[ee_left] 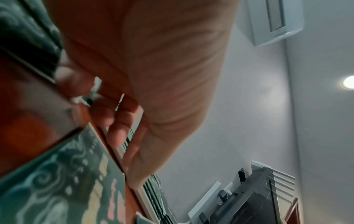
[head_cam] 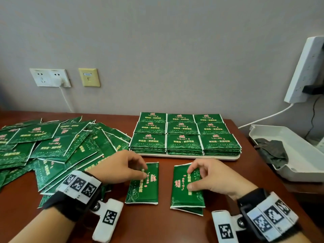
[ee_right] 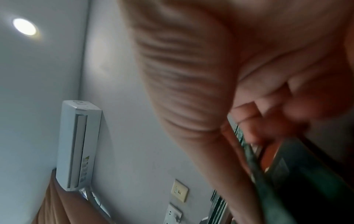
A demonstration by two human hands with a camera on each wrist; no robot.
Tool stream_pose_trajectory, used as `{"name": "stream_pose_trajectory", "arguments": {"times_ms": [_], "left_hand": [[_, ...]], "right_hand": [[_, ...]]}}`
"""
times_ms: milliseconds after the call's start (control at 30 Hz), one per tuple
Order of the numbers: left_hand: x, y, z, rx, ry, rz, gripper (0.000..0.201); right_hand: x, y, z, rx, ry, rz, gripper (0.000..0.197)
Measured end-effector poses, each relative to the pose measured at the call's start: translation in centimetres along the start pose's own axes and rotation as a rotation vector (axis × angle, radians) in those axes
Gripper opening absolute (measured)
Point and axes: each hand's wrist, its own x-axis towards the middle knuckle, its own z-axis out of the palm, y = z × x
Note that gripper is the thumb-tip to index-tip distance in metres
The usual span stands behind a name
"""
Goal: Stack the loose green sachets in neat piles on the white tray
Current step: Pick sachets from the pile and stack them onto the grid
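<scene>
**Two small stacks squared up before the tray**

Nearest, a left sachet stack [head_cam: 142, 185] is pinched by the left hand [head_cam: 121, 168], and a right sachet stack [head_cam: 188, 187] by the right hand [head_cam: 208, 176], both on the worktop [head_cam: 164, 225]. At 12 o'clock, nine piles are carried by the white tray [head_cam: 189, 156]; at 10 o'clock, loose sachets [head_cam: 52, 146] are heaped. Next, lifting onto a pile is likely called for.

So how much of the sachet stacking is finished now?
Done: nine neat piles fill the white tray. In hand: the left hand and right hand each touch a small stack on the table. Left: the loose heap.
</scene>
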Motion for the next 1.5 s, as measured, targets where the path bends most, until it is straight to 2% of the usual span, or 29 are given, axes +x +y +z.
{"name": "stream_pose_trajectory", "arguments": {"times_ms": [67,133,200,300,367,533,667,767,833,900,933,967,1033,1100,1167,1400,1500], "left_hand": [[0.2,-0.1,0.6,0.011,0.015,0.004,0.032],[0.4,0.1,1.1,-0.02,-0.035,0.013,0.047],[0.5,0.4,1.3,-0.017,-0.066,0.013,0.058],[0.6,0.6,1.2,0.164,-0.084,-0.03,0.077],[0.6,0.8,1.3,0.192,-0.136,-0.084,0.083],[0.5,1.4,1.5,0.118,-0.139,-0.109,0.045],[0.6,1.2,1.4,-0.076,-0.028,-0.062,0.035],[1.3,1.6,1.0,-0.237,0.126,-0.029,0.032],[2.3,2.2,0.3,-0.254,0.295,0.036,0.036],[3.7,3.1,-0.5,-0.235,0.475,0.099,0.026],[4.5,3.5,-1.0,-0.251,0.558,0.113,0.017],[5.3,3.8,-1.4,-0.274,0.631,0.117,0.012],[6.6,3.9,-1.9,-0.289,0.723,0.103,0.014],[7.5,3.6,-1.9,-0.257,0.721,0.084,0.02],[8.2,2.7,-1.7,-0.229,0.678,0.056,0.019],[8.9,0.0,-2.0,-0.153,0.52,-0.088,0.014],[9.1,-0.6,-1.9,-0.118,0.434,-0.117,0.022]], "right_hand": [[0.0,-0.1,-0.1,-0.088,0.063,-0.02,0.043],[0.1,0.0,0.0,-0.102,0.076,-0.032,0.05],[0.2,0.2,0.2,-0.111,0.04,-0.036,0.061],[0.3,0.3,0.5,-0.156,-0.015,-0.029,0.087],[0.4,0.1,0.6,-0.227,-0.043,-0.012,0.095],[0.4,0.1,0.6,-0.29,-0.061,0.053,0.077],[0.4,0.3,0.4,-0.069,-0.008,0.033,0.065],[0.7,0.6,-0.1,0.183,0.057,-0.003,0.044],[1.3,0.4,-0.5,0.307,0.152,-0.024,0.039],[2.1,-0.5,-1.4,0.302,0.285,-0.093,0.046],[2.7,-1.2,-2.1,0.28,0.358,-0.135,0.042],[3.3,-1.9,-2.8,0.263,0.43,-0.177,0.033],[4.5,-3.5,-4.0,0.241,0.54,-0.237,0.017],[5.8,-4.3,-4.7,0.25,0.592,-0.249,0.013],[6.9,-4.2,-4.6,0.266,0.576,-0.208,0.015],[9.0,-2.7,-3.7,0.004,0.403,-0.022,0.051],[9.0,-2.8,-3.7,-0.105,0.332,0.041,0.064]]}}
